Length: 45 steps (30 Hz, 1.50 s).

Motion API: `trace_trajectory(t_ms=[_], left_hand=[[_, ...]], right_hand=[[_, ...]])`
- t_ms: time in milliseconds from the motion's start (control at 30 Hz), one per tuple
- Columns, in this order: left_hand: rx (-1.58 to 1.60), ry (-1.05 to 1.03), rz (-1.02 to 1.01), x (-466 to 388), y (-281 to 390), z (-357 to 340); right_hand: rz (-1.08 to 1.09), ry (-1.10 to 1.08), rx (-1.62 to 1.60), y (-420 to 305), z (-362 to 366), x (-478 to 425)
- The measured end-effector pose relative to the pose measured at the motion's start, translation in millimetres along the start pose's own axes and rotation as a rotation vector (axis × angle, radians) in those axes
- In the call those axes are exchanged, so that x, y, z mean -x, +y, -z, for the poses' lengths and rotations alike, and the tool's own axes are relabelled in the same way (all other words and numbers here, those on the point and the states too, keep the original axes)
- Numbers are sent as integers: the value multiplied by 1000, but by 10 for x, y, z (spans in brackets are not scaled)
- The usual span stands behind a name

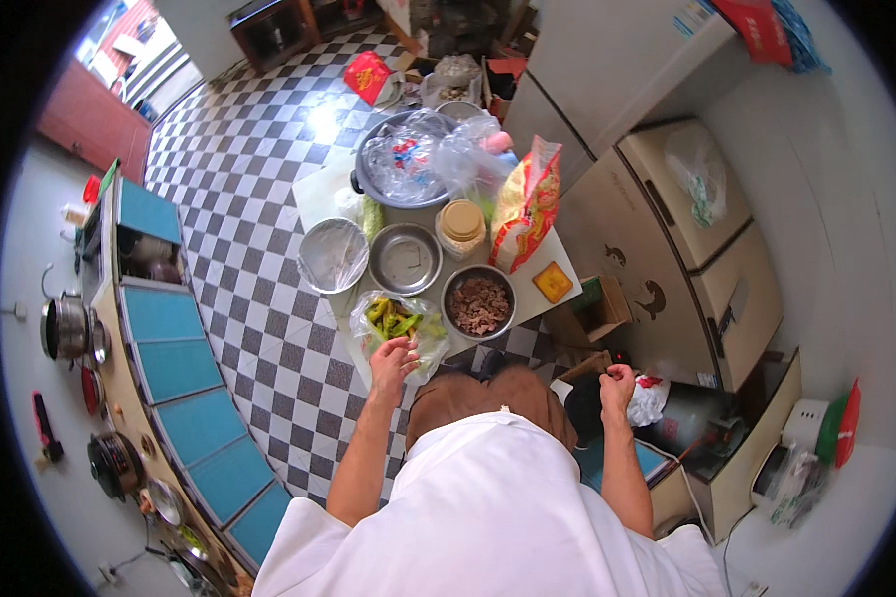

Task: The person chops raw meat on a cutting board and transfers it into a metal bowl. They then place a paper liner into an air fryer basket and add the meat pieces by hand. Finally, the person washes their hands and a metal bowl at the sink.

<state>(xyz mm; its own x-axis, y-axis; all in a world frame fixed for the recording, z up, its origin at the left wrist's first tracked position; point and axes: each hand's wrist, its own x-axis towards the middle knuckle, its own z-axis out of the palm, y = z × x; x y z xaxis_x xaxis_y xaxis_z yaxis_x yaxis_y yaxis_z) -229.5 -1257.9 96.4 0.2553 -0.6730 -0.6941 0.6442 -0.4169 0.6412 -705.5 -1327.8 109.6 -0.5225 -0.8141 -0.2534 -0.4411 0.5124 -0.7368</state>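
Note:
My left hand (393, 364) is at the near edge of a clear plastic bag (434, 345), its fingers apart. Green and yellowish peppers (396, 316) lie in the open bag; whether my fingertips touch the plastic is unclear. Out to the right, away from the table, my right hand (617, 385) has its fingers curled with the thumb close to them. Anything between those fingers is too small to make out. A steel bowl of chopped brown meat (479, 304) stands right of the peppers. Behind it are an empty steel basin (406, 259) and a bowl covered with plastic film (334, 255).
On the white table (317, 195) also stand a lidded jar (461, 227), a red-and-gold packet (526, 205) and a large grey basin (362, 160) holding plastic bags. A fridge (642, 246) and a gas cylinder (687, 418) are at right; a counter with blue doors (187, 373) runs along the left.

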Motion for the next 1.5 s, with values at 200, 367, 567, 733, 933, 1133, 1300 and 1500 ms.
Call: trace_trajectory(t_ms=[200, 367, 567, 733, 933, 1133, 1300, 1500], left_hand=[[100, 86, -31, 65, 45, 95], [148, 152, -63, 97, -51, 119], [153, 248, -56, 26, -135, -58], [118, 243, -140, -150, 62, -519], [112, 134, -305, -478, 993, -1882], [-101, -148, -588, -531, 2229, -3647], [-326, -344, -769, -551, 2881, -4993], [-408, -627, -730, -575, 3087, -6222]], right_hand=[[159, -125, 89, -586, -232, -184], [101, -217, 19, -780, -398, -516], [164, -196, 5, -1008, -544, -1204], [343, -132, 28, -1681, -438, -1995], [749, 200, -12, -3337, 480, -3280], [1175, 466, -105, -5404, 1670, -4218], [1522, 710, -70, -6779, 2020, -4417], [1382, 645, 435, -7706, 1683, -4242]])
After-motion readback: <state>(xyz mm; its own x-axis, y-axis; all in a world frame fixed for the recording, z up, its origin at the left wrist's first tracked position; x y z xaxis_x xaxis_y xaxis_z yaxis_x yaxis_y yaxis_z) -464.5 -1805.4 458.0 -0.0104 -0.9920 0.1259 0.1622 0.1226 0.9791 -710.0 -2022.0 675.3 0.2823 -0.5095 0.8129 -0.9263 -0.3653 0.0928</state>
